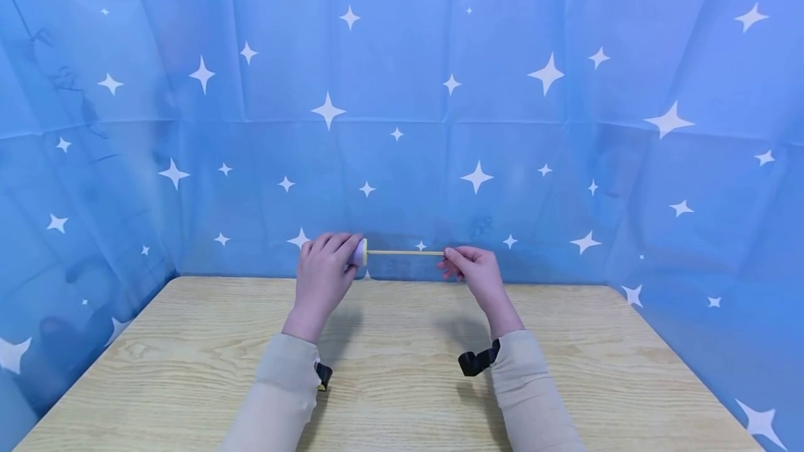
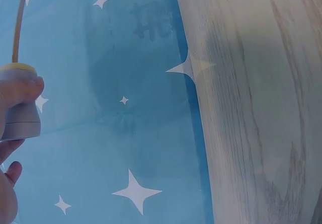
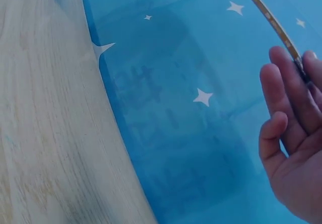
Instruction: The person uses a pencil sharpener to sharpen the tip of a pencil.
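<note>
My left hand (image 1: pixel 322 276) grips a small pale lavender cylinder with a yellow rim, which looks like a pencil sharpener (image 2: pixel 21 114). In the left wrist view the thumb lies across its side, and a thin seam runs near its base. A long yellow pencil (image 1: pixel 405 252) stretches level from the rimmed end across to my right hand (image 1: pixel 480 272); its left tip is hidden inside. Thumb and forefinger of that hand pinch the pencil's dark far end, while the other fingers spread loosely below, as the right wrist view shows. Both hands are raised over the table's far edge.
A light wood-grain table (image 1: pixel 402 368) lies beneath the arms. Blue cloth (image 1: pixel 402 40) printed with white stars hangs behind it and along both sides. Each wrist carries a black camera mount (image 1: pixel 477 361) at the sleeve cuff.
</note>
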The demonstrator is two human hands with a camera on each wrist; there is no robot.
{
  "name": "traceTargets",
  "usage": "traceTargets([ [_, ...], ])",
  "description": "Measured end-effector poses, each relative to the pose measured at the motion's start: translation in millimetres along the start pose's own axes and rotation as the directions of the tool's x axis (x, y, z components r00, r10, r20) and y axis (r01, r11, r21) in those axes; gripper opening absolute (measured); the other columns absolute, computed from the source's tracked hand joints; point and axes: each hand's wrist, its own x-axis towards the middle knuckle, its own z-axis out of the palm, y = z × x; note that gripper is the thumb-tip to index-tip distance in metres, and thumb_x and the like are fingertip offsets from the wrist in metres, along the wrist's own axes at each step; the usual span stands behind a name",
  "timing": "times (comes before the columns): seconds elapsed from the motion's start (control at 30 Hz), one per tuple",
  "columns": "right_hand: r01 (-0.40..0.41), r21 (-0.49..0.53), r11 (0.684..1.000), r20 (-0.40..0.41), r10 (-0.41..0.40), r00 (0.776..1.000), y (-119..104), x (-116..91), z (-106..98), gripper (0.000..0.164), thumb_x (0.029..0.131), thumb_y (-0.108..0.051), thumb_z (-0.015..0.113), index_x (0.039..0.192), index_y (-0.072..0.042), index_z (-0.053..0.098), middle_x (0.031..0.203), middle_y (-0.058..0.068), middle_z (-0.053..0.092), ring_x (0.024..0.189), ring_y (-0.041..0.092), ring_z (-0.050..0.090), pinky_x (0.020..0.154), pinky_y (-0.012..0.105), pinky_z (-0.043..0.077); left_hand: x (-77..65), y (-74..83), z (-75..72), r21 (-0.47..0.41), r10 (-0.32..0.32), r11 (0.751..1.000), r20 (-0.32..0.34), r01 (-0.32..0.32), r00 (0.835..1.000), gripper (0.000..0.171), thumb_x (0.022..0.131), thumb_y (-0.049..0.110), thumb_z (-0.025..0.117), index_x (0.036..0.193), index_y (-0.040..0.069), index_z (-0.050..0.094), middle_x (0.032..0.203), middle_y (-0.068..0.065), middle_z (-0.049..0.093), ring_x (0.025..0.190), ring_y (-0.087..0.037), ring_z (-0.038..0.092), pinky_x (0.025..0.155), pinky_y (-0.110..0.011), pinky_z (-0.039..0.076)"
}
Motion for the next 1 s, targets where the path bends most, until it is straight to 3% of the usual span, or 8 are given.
traceTargets([
  [0.23,-0.019,0.023,1.0,-0.008,0.019,1.0,0.3,-0.2,3.4,0.04,0.093,-0.038,0.065,0.107,-0.002,0.071,0.086,0.005,0.074,0.066,0.017,0.068,0.059,0.027,0.048,1.6,1.6,-3.1,0.009,0.004,1.0,-0.001,-0.004,1.0,0.05,0.078,0.012,0.081,0.126,0.016,0.066,0.116,-0.005,0.066,0.111,-0.028,0.054,0.085,-0.047,0.042],
  [0.7,-0.049,0.062,0.997,-0.04,0.052,0.998,1.0,-1.0,8.4,0.039,0.097,-0.034,0.06,0.095,0.003,0.07,0.076,0.008,0.071,0.056,0.016,0.063,0.059,0.031,0.054,-0.4,4.1,-3.0,0.02,0.029,0.999,-0.029,-0.028,0.999,0.05,0.076,0.011,0.083,0.123,0.015,0.068,0.114,-0.004,0.066,0.11,-0.028,0.055,0.084,-0.046,0.044],
  [1.0,-0.121,0.126,0.985,-0.017,0.125,0.992,2.6,-0.7,9.4,0.044,0.098,-0.037,0.058,0.077,0.001,0.058,0.056,0.003,0.052,0.048,0.014,0.048,0.051,0.028,0.044,1.4,4.8,-1.2,0.013,0.024,1.0,0.002,-0.024,1.0,0.05,0.077,0.011,0.081,0.125,0.016,0.067,0.116,-0.004,0.066,0.111,-0.027,0.055,0.085,-0.045,0.042],
])
